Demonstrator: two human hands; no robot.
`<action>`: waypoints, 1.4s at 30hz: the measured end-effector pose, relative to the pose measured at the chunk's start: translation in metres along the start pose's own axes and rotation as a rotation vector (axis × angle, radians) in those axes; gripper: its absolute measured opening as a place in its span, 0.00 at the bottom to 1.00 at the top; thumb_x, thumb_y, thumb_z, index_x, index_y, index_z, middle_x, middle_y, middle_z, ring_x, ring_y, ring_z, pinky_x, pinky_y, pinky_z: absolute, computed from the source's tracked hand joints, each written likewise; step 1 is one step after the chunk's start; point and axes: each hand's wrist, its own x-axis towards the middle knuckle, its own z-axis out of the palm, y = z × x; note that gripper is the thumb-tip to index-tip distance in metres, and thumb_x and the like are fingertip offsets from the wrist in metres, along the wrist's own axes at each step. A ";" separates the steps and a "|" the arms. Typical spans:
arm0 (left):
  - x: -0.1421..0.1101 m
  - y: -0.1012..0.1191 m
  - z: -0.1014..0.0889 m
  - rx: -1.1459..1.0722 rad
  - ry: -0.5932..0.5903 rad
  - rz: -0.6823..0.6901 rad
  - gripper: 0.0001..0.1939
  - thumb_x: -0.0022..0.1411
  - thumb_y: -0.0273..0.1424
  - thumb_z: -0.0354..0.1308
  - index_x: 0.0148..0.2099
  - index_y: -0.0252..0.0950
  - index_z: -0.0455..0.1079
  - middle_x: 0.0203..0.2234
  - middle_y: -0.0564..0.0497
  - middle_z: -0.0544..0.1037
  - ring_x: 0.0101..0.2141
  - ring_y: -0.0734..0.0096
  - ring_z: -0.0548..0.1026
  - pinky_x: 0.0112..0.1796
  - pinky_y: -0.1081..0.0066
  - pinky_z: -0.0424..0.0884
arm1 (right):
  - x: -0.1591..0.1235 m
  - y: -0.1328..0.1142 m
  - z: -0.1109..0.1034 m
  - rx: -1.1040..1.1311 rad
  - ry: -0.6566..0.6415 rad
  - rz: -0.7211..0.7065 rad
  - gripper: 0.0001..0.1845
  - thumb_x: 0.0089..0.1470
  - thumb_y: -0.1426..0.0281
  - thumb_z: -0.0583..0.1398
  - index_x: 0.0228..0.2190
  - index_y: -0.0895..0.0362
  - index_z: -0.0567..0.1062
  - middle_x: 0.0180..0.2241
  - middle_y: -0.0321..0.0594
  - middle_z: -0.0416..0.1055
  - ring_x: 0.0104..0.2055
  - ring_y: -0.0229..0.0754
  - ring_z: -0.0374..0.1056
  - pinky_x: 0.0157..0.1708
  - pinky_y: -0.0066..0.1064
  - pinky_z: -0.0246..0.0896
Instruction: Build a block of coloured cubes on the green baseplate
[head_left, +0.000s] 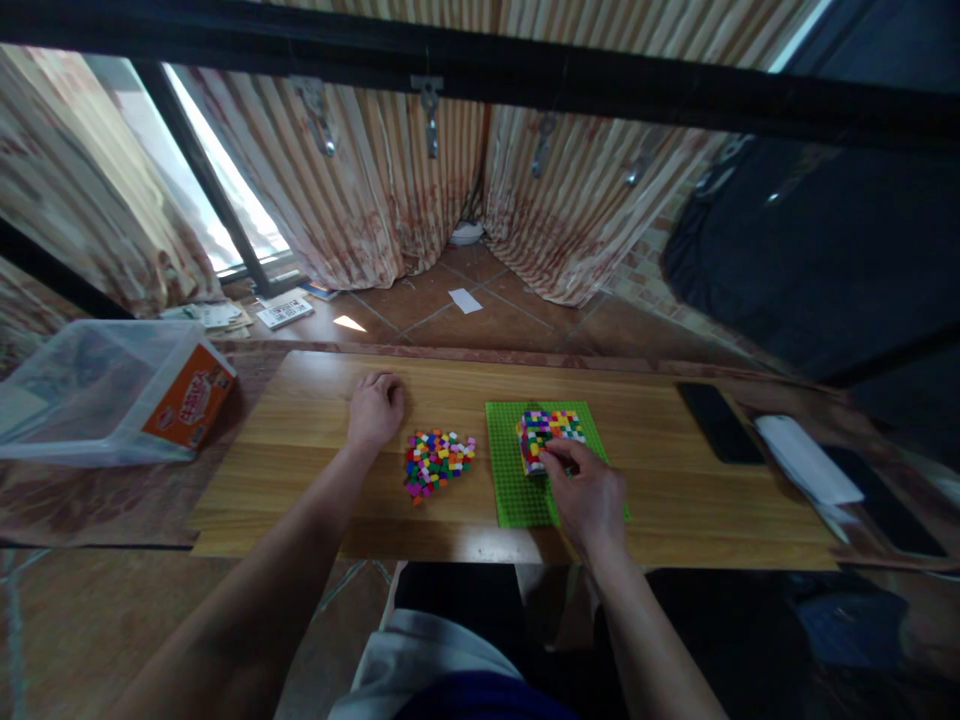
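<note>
My right hand [589, 495] is at the near side of a multicoloured brick structure [536, 435], its thumb and fingers pinched together against the wall. A small building brick seems to be between the fingertips, mostly hidden by them. The structure stands on a green studded baseplate [514, 500]. Left of the plate lies a loose pile of small coloured bricks [439, 462]. Beyond that pile, my left hand [376, 408] rests on the wooden tabletop with its fingers curled in, and nothing shows in it.
A clear plastic bin [112, 390] with an orange label stands left of the wooden table [300, 480]. A black phone [720, 422] lies at the right end, with a white object [806, 460] and another dark slab [885, 500] farther right. A dark metal bar [480, 65] crosses above.
</note>
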 end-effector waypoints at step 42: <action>-0.003 0.004 0.001 0.055 0.007 0.015 0.11 0.61 0.25 0.50 0.40 0.37 0.73 0.41 0.44 0.77 0.46 0.58 0.72 0.51 0.60 0.67 | -0.034 -0.015 0.012 0.232 0.095 -0.008 0.11 0.57 0.63 0.59 0.36 0.55 0.78 0.35 0.41 0.79 0.34 0.41 0.74 0.38 0.34 0.68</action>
